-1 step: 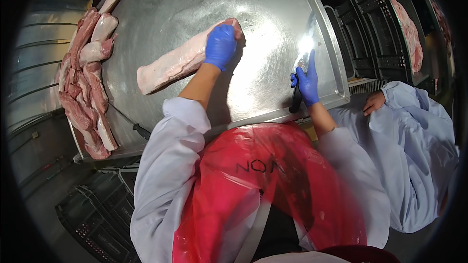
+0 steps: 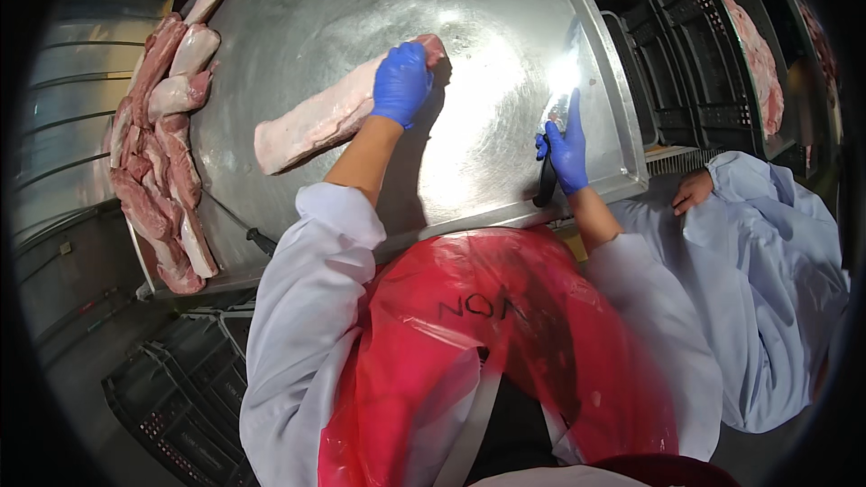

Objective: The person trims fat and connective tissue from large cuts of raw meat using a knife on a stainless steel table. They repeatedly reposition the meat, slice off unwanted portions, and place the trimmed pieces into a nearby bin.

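Observation:
A long pale slab of raw meat, like a pork loin (image 2: 311, 124), lies slantwise on the metal table (image 2: 343, 9). My left hand (image 2: 402, 83), in a blue glove, is closed over its far right end; the fingertips on the far side are partly hidden. In my right hand (image 2: 568, 155), also blue-gloved, is a knife (image 2: 546, 179) with a black handle. The forefinger stretches forward along the blade, whose tip is lost in glare. The knife is apart from the meat, near the table's right edge.
Several meat strips (image 2: 171, 153) are heaped along the left edge, beside a thin black-handled tool (image 2: 261, 241). Black crates (image 2: 667, 54) stand at right, some holding meat; more crates (image 2: 180, 406) are lower left. A white-coated person (image 2: 767, 280) is close on my right.
My left hand has shifted slightly left and away from me on the meat. The right hand with the knife has moved very little, and the meat lies where it was.

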Demonstrator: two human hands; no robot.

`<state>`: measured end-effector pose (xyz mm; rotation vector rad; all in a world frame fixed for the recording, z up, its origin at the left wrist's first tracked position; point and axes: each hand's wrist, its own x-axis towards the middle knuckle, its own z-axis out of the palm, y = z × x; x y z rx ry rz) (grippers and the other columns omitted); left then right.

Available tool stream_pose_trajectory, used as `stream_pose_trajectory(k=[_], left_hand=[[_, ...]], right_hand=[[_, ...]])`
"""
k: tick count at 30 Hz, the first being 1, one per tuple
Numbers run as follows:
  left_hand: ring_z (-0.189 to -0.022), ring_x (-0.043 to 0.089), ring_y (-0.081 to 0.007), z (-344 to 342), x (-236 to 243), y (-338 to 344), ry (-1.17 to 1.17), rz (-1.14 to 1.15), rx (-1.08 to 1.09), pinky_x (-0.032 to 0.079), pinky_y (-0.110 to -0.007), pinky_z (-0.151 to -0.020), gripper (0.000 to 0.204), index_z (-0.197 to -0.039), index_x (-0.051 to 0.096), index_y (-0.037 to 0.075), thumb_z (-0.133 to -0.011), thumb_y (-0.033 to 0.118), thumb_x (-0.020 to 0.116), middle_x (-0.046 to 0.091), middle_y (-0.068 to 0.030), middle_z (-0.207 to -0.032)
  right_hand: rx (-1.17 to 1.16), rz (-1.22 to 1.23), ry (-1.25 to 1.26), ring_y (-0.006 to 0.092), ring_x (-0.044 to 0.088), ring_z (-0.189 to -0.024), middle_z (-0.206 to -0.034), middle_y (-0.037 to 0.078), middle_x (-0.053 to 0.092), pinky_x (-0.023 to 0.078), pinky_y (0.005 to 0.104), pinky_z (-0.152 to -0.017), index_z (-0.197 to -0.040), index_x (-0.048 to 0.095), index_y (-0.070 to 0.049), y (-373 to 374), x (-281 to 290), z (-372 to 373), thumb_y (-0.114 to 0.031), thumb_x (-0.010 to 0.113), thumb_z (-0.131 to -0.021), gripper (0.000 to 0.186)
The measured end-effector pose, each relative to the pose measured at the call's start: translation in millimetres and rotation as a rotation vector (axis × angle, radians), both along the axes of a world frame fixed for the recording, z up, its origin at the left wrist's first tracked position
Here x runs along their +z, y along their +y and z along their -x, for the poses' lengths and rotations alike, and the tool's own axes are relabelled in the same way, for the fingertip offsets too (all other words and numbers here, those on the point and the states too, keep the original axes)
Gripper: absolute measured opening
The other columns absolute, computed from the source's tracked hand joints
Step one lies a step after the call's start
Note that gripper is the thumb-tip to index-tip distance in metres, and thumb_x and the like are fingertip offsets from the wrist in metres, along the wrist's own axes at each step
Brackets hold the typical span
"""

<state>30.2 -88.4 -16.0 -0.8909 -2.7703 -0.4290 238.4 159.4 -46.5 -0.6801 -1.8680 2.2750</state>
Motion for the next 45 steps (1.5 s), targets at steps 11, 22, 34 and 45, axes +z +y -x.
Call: stream_pose_trajectory(k=[11, 22, 34, 45], left_hand=[[-0.094, 0.067, -0.0456, 28, 40, -5, -0.397, 0.095, 0.306, 0.053, -0.049, -0.085, 0.041, -0.1, 0.066, -0.004, -0.089, 0.035, 0.06, 0.069, -0.0293, -0.098], [-0.091, 0.067, -0.0467, 6, 47, -8, -0.335, -0.182, 0.359, 0.053, -0.051, -0.082, 0.036, -0.094, 0.064, -0.004, -0.083, 0.03, 0.063, 0.068, -0.031, -0.093], [-0.076, 0.064, -0.0476, -34, 46, 14, -0.166, -0.786, 0.436, 0.05, -0.054, -0.069, 0.027, -0.092, 0.057, -0.003, -0.085, 0.023, 0.063, 0.064, -0.0291, -0.082], [-0.064, 0.062, -0.0369, -42, 59, 3, -0.119, -1.071, 0.442, 0.047, -0.045, -0.059, 0.021, -0.091, 0.056, -0.002, -0.085, 0.015, 0.066, 0.062, -0.0229, -0.075]], right_hand=[[0.29, -0.266, 0.135, 0.0182, 0.067, -0.066, -0.09, 0.014, 0.069, 0.058, 0.0329, -0.059, -0.161, 0.016, -0.032, -82, 7, 154, -0.024, 0.058, -0.099, 0.075], [0.675, -0.214, -0.117, 0.0235, 0.069, -0.064, -0.079, 0.015, 0.071, 0.055, 0.0392, -0.06, -0.155, 0.033, -0.012, -127, 29, 117, -0.014, 0.055, -0.09, 0.068], [0.684, -0.134, -0.13, 0.0226, 0.064, -0.098, -0.116, 0.014, 0.064, 0.054, 0.0365, -0.083, -0.15, 0.036, -0.007, -207, -49, 119, -0.016, 0.053, -0.101, 0.053], [0.722, -0.249, -0.072, 0.02, 0.065, -0.079, -0.097, 0.012, 0.067, 0.054, 0.0356, -0.069, -0.156, 0.022, -0.007, -249, -26, 92, -0.019, 0.054, -0.1, 0.066]])
